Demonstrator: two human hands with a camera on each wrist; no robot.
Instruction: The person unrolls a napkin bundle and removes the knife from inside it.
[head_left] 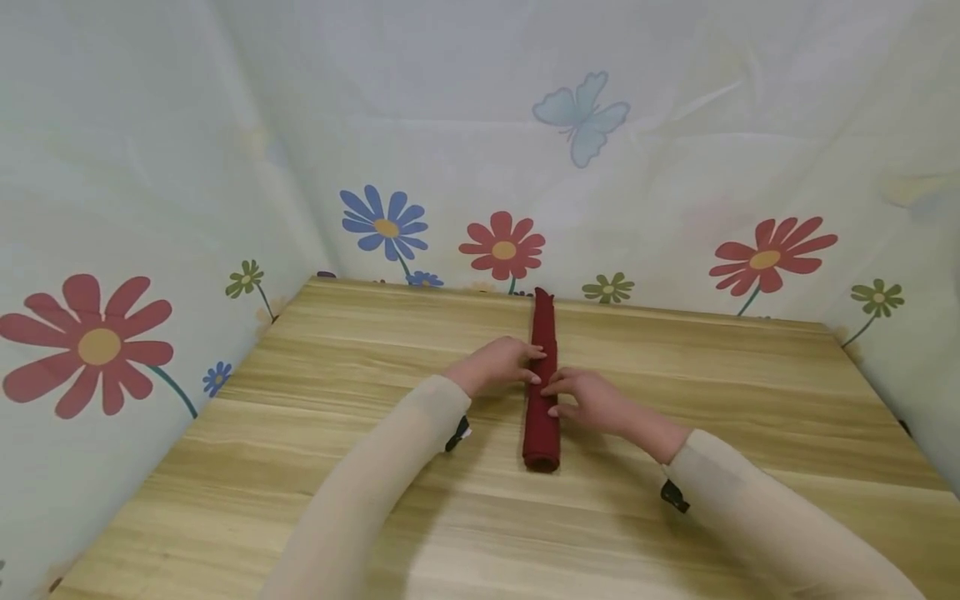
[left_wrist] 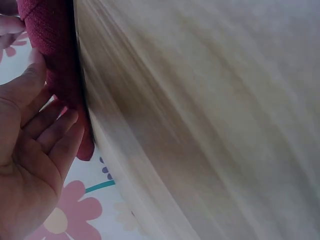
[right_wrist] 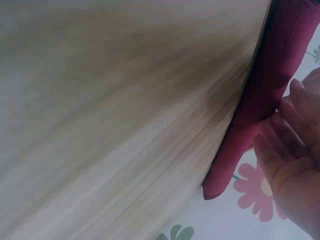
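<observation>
A dark red rolled-up cloth point(head_left: 542, 433) lies lengthwise on the wooden table, its coiled end toward me and its narrower end near the back edge. My left hand point(head_left: 501, 365) touches its left side around the middle, thumb and fingertips resting on the fabric. From the right, slightly nearer to me, my right hand point(head_left: 596, 402) lays its fingertips against the roll. The left wrist view shows the left fingers point(left_wrist: 66, 145) only loosely bent beside the red cloth point(left_wrist: 55, 45). In the right wrist view the right hand point(right_wrist: 295, 150) rests along the roll point(right_wrist: 265, 75) with extended fingers.
The wood-grain table point(head_left: 337, 350) spreads out on both sides of the roll. A pale curtain point(head_left: 420, 100) printed with flowers and a butterfly stands behind the table and along its left and right sides.
</observation>
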